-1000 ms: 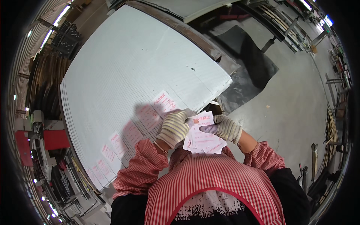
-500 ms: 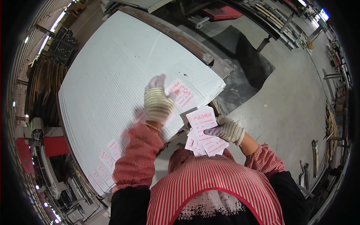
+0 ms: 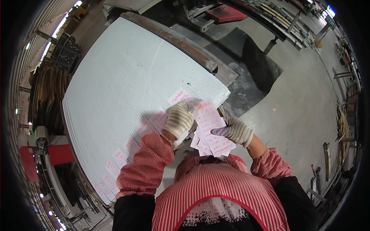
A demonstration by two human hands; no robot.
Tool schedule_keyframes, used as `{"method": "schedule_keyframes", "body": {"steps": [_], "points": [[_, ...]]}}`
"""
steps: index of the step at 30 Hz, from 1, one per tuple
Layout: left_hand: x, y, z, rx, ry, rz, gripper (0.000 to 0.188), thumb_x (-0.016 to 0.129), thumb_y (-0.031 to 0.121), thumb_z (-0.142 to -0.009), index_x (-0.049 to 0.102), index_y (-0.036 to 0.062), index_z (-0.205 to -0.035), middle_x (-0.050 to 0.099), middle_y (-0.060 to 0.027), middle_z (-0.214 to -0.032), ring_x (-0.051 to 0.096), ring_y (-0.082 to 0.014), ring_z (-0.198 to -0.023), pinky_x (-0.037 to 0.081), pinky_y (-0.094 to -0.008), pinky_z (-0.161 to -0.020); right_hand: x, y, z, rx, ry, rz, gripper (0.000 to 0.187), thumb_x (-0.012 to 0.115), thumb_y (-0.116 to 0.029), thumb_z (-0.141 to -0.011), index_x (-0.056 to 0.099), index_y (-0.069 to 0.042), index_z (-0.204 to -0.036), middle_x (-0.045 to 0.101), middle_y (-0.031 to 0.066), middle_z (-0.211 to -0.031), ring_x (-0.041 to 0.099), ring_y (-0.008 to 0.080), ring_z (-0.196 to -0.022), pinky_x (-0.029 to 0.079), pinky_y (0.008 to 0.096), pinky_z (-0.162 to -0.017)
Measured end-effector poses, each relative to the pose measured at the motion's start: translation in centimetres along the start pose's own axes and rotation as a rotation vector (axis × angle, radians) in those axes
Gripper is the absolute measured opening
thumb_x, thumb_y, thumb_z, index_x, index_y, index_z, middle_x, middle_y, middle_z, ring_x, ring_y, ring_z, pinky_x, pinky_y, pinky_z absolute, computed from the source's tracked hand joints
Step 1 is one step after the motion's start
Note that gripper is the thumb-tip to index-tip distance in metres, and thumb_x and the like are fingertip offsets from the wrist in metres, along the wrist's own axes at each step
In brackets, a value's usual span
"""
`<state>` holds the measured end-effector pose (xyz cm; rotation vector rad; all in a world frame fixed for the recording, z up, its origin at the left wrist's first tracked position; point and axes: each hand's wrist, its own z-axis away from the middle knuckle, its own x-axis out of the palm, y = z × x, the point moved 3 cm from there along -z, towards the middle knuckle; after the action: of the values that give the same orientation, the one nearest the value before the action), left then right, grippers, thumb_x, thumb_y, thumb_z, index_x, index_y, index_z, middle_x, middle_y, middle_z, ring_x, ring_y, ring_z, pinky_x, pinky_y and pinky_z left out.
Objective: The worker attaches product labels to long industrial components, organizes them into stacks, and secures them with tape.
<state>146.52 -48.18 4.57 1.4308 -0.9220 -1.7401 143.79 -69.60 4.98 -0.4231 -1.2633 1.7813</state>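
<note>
White panels (image 3: 127, 73) lie stacked on the left, with at least 7 paper slips (image 3: 113, 168) along their near edge; their red print is mostly too small to read, and 1 red checked sleeve (image 3: 144, 165) hides part of the row. The left hand (image 3: 179, 117) has blurred fingertips at the top of a fanned bundle (image 3: 214, 141); whether they pinch it cannot be told. Overlap hides how many slips it contains. Farthest right, the right hand (image 3: 237, 132) clasps the bundle, thumb on top.
</note>
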Motion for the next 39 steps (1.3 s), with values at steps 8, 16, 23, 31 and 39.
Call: {"method": "schedule_keyframes", "body": {"steps": [8,16,23,31,39], "points": [[-5.2,0.2,-9.1,0.057,0.4,-0.568,0.038,0.065,0.029,-0.088,0.064,0.0077,-0.119,0.065,-0.0113,-0.119,0.057,-0.0284,-0.114,0.045,-0.0354,-0.099,-2.1,0.4,0.1,-0.053,0.102,-0.021,0.031,0.078,-0.011,-0.081,0.069,0.001,-0.108,0.071,0.0031,-0.099,0.064,0.0093,-0.087,0.051,0.0253,-0.079],[1.9,0.8,3.0,-0.15,-0.101,0.714,0.077,0.048,0.06,-0.093,0.036,0.0023,-0.144,0.051,-0.0127,-0.132,0.051,-0.0223,-0.119,0.041,-0.0372,-0.102,-2.9,0.3,0.8,-0.386,0.311,-0.523,0.03,0.073,-0.01,-0.083,0.064,0.0,-0.11,0.07,0.0074,-0.099,0.068,0.017,-0.089,0.054,0.0304,-0.08],[9.8,2.6,0.9,-0.127,-0.142,0.762,0.034,0.057,0.01,-0.091,0.051,-0.0004,-0.123,0.06,-0.007,-0.112,0.056,-0.0142,-0.101,0.047,-0.0285,-0.088,-4.2,4.6,-0.6,-0.41,0.326,-0.143,0.05,0.074,-0.008,-0.084,0.048,-0.003,-0.126,0.063,0.0035,-0.11,0.058,0.0088,-0.098,0.049,0.0274,-0.087],[18.4,-6.0,2.2,-0.597,-0.403,0.769,0.044,0.059,0.002,-0.087,0.048,-0.0006,-0.13,0.063,-0.0098,-0.11,0.061,-0.0202,-0.099,0.051,-0.0321,-0.087,-5.3,13.8,3.2,-0.111,0.379,-0.133,0.047,0.076,-0.014,-0.083,0.054,0.0,-0.123,0.066,0.0033,-0.103,0.057,0.0083,-0.088,0.05,0.027,-0.08],[27.2,-10.1,4.9,-0.855,-0.572,0.565,0.042,0.063,-0.003,-0.084,0.052,-0.004,-0.124,0.065,-0.0142,-0.111,0.065,-0.0229,-0.094,0.054,-0.0348,-0.08,-6.4,24.8,13.4,0.014,0.909,-0.276,0.033,0.067,-0.006,-0.088,0.057,0.0,-0.119,0.063,0.0031,-0.094,0.059,0.014,-0.083,0.048,0.0237,-0.076]]}}
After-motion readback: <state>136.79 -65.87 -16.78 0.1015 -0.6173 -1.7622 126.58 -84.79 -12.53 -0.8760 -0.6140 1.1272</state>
